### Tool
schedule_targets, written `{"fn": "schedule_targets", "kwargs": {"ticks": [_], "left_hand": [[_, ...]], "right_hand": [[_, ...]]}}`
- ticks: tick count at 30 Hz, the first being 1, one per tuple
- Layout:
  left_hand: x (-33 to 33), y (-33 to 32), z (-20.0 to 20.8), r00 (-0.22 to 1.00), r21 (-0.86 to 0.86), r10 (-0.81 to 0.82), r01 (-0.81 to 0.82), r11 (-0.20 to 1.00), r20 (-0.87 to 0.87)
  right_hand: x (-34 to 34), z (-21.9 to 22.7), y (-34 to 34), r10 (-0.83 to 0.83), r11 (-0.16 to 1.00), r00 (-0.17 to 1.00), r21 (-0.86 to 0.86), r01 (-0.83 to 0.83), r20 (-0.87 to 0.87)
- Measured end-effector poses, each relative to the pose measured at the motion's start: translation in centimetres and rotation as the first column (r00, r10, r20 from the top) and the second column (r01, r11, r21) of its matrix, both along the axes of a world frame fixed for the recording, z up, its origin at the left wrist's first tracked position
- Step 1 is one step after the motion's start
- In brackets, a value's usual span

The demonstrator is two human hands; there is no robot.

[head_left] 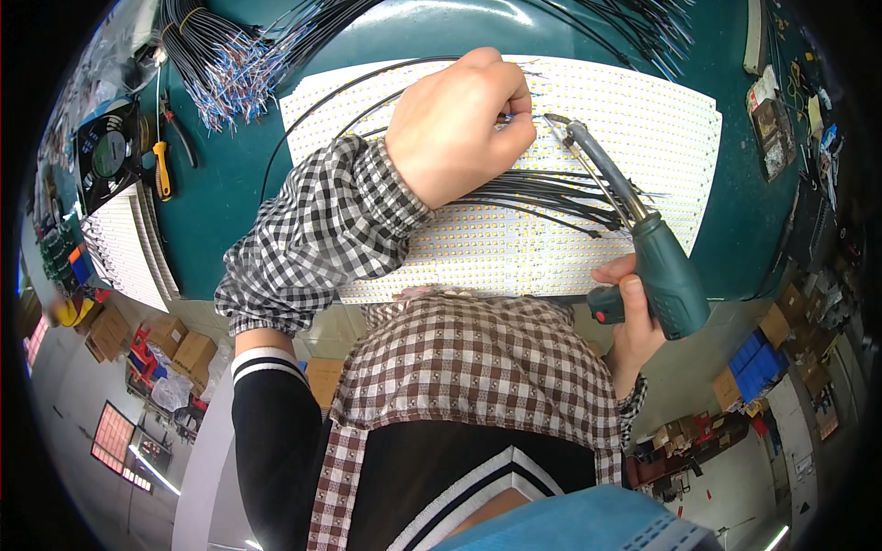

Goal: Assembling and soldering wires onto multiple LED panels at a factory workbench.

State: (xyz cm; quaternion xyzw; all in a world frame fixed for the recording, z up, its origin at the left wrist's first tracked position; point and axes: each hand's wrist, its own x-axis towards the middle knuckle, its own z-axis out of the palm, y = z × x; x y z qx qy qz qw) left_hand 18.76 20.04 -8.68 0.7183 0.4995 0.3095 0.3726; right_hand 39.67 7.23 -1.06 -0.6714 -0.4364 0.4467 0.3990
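Observation:
My left hand (462,127) is closed in a pinch over the white LED board sheet (643,110), on a thin black cable (367,106) whose stripped end lies by the fingertips. In my right hand (638,312) is a dark green soldering gun (668,266), gripped by its handle. Its long tip and the feed tube beside it point up and left, ending just right of the left fingertips. Whether the tip touches the board I cannot tell. A bundle of black cables (542,191) lies across the sheet below my left hand.
Bundles of black cables with blue, brown and white ends (225,73) lie at the back left. Pliers (179,129), a yellow-handled screwdriver (163,170) and a black fan (108,151) are on the green table (220,202). More white boards (133,243) are stacked at its left edge.

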Motion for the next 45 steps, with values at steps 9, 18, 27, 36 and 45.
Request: {"fn": "schedule_targets", "kwargs": {"ticks": [9, 18, 27, 36, 45], "left_hand": [[0.0, 0.0, 0.0, 1.0, 0.005, 0.0, 0.0, 1.0, -0.007], [0.0, 0.0, 0.0, 1.0, 0.004, -0.004, 0.004, 1.0, -0.005], [0.0, -0.9, 0.4, 0.996, 0.08, -0.001, 0.008, 0.997, -0.085], [0.1, -3.8, 1.1, 0.974, 0.142, -0.193, 0.209, 0.968, -0.119], [0.2, -4.6, 0.7, 0.963, 0.01, -0.269, 0.269, 0.963, -0.006]], "right_hand": [[-0.1, -0.1, -0.1, -0.017, 1.0, 1.0, -0.008, 0.017, 0.013], [0.2, -0.1, -0.2, -0.039, 0.999, 0.999, 0.027, 0.04, -0.025], [1.0, -0.3, -0.3, -0.093, 0.987, 0.996, 0.134, 0.093, -0.009], [3.0, -0.3, -0.7, -0.214, 0.926, 0.974, 0.301, 0.226, -0.075], [3.2, -0.2, -0.8, -0.225, 0.891, 0.963, 0.368, 0.265, -0.149]]}}
